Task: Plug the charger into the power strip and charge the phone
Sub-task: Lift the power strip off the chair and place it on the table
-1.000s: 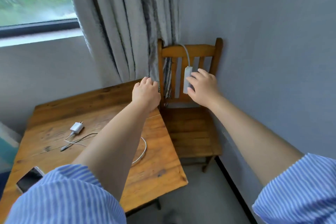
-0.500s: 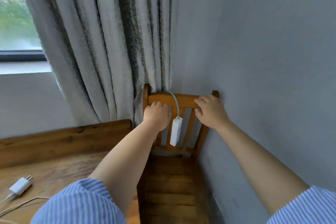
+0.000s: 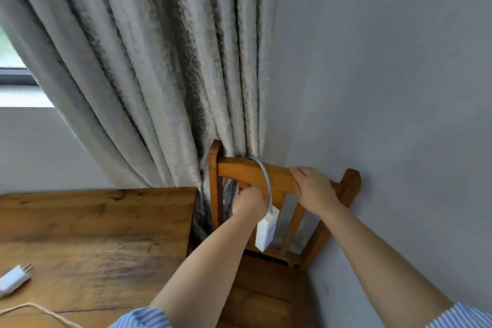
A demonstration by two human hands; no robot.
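A white power strip [image 3: 265, 231] hangs by its grey-white cable [image 3: 266, 178], which loops over the top rail of a wooden chair [image 3: 239, 172]. My left hand [image 3: 251, 202] is just below that rail, fingers curled, touching the cable right above the strip; whether it grips the cable is hidden. My right hand [image 3: 314, 189] lies over the top rail to the right of the cable, fingers wrapped on the wood. The white charger [image 3: 14, 279] lies on the wooden table [image 3: 106, 221] at the lower left, prongs up-right, with its cable [image 3: 40, 311] trailing below. The phone is out of view.
A grey curtain [image 3: 159, 74] hangs behind the chair back and beside the table's far edge. A pale wall [image 3: 386, 88] stands close on the right, touching the chair's right post. The chair seat [image 3: 266, 287] is below my arms.
The view has closed in on the chair back. My left hand dropped from the top rail to the cable above the strip. My right hand settled onto the rail.
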